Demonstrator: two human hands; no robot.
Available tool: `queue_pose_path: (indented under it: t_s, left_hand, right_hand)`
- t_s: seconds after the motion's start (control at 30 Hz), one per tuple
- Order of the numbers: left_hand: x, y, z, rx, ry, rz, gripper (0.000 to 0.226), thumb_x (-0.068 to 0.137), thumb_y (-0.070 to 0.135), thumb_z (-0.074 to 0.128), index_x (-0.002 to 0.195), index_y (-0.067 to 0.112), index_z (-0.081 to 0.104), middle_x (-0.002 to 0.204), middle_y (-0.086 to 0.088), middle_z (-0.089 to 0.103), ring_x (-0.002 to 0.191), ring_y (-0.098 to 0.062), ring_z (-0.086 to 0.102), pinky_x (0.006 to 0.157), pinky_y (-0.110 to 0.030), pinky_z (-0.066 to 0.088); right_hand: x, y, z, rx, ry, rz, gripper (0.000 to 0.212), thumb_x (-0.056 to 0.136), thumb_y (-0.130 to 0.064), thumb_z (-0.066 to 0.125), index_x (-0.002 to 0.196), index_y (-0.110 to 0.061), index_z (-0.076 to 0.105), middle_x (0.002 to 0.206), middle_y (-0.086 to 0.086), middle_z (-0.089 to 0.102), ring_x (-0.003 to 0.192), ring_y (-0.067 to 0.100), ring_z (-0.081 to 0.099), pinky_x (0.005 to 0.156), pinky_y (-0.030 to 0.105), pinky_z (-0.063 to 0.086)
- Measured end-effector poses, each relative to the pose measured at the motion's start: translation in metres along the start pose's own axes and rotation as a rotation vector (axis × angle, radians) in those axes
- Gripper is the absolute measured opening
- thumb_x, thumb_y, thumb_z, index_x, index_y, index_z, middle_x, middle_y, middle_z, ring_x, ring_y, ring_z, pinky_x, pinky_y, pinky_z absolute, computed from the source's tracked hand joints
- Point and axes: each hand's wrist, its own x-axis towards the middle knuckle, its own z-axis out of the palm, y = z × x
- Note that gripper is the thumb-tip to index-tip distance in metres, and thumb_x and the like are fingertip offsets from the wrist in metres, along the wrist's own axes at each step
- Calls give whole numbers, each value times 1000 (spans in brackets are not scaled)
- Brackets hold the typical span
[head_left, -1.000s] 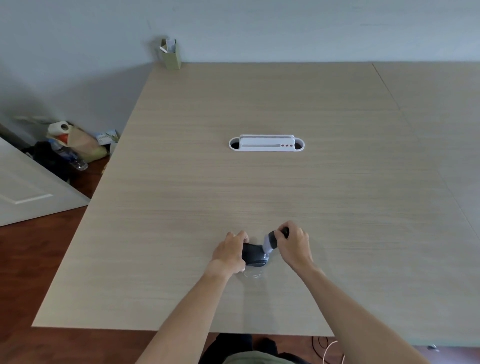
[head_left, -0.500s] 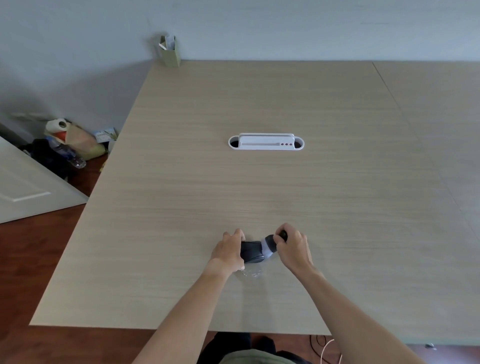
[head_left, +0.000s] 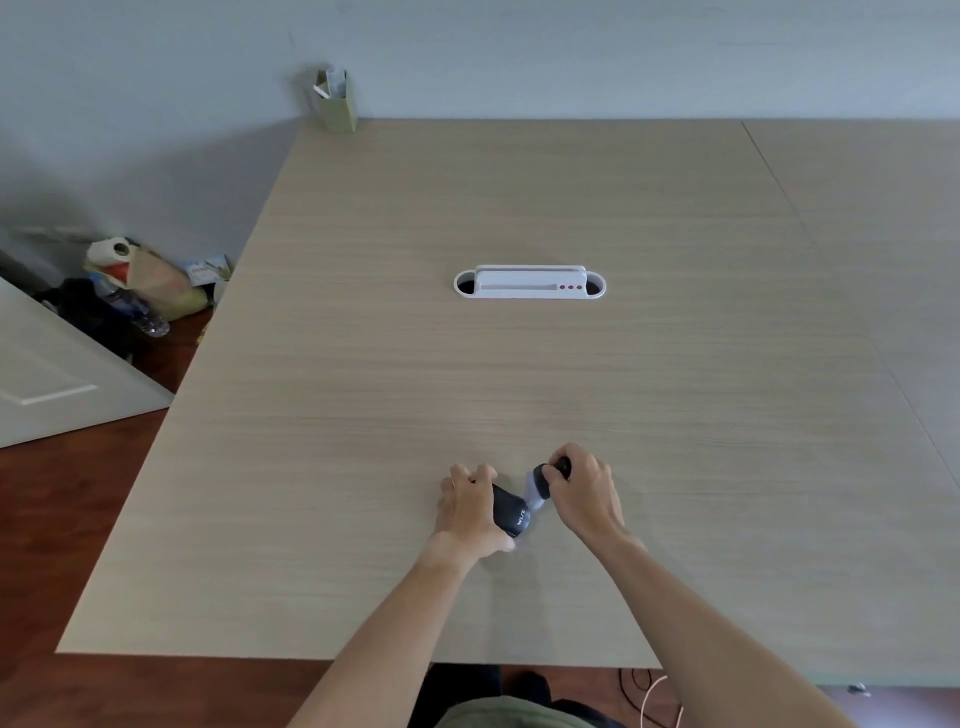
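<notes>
Bottle (head_left: 511, 512), perhaps steeper than before; left hand (head_left: 467, 506) round it, right hand (head_left: 587, 493) round cap (head_left: 561, 467).

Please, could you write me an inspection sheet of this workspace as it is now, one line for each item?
Surface: pale wood-grain table; a white cable tray is set in its middle.
Job's things: dark bottle, tilted, close to the table; its black cap points up and right.
Clutter: green holder with papers, at the far left corner.
Grippers: left hand grips the bottle's body; right hand grips the cap.
Cables: thin cables on the floor below the near edge.
Surroundings: grey wall; floor pile of paper roll, bag and plastic bottle at left; white door.
</notes>
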Motion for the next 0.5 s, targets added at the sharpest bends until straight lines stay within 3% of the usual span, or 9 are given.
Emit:
queue_pose_path:
  t_s: [0.07, 0.13, 0.2, 0.27, 0.33, 0.43, 0.5]
  left_hand:
    - [-4, 3, 10, -19, 65, -21, 87, 54, 47, 83, 124, 19, 40, 119, -5, 34, 109, -26, 39, 91, -33, 44]
    - [-7, 4, 16, -20, 133, -23, 86, 55, 56, 80, 122, 18, 42, 117, -5, 36, 108, -25, 40, 89, -31, 44]
    - [-7, 3, 17, -21, 156, -17, 81, 57, 55, 79, 120, 17, 44, 116, -5, 38, 106, -24, 40, 88, -30, 44]
    - [-6, 3, 16, -36, 149, -18, 80, 57, 51, 79, 120, 17, 44, 116, -5, 37, 107, -24, 40, 89, -30, 45]
    - [-5, 1, 14, -45, 139, -13, 82, 55, 48, 80, 121, 18, 43, 116, -4, 37, 108, -25, 40, 89, -31, 46]
    - [-4, -6, 10, -66, 116, 18, 91, 52, 45, 83, 126, 17, 39, 117, -2, 38, 111, -23, 39, 89, -29, 45]
    - [-4, -10, 7, -89, 102, 37, 98, 49, 44, 85, 130, 18, 37, 119, 0, 38, 113, -21, 39, 90, -29, 44]
  right_hand:
    - [2, -1, -1, 23, 35, 12, 7, 86, -15, 58, 81, -13, 62, 76, -4, 65, 72, 17, 59, 59, 31, 46]
    - [3, -4, 0, 125, -49, 2, 7, 84, -13, 61, 78, -11, 64, 74, -3, 64, 68, 16, 57, 61, 29, 44]
    - [2, -4, 1, 101, -101, -2, 8, 85, -15, 61, 77, -13, 63, 72, -4, 64, 65, 16, 57, 61, 32, 46]
    - [1, -1, 2, -34, -23, -7, 8, 87, -18, 58, 80, -15, 60, 74, -3, 64, 68, 19, 59, 57, 34, 46]
    - [1, -2, 1, -7, 53, 8, 8, 88, -18, 57, 82, -14, 60, 75, -1, 64, 69, 19, 59, 55, 30, 43]
    - [0, -9, 2, 192, -87, 28, 7, 84, -14, 62, 78, -12, 64, 72, -1, 65, 63, 16, 56, 53, 19, 41]
    - [-2, -8, 5, 117, -159, 2, 6, 83, -14, 64, 78, -14, 64, 71, -1, 64, 63, 17, 56, 52, 21, 40]
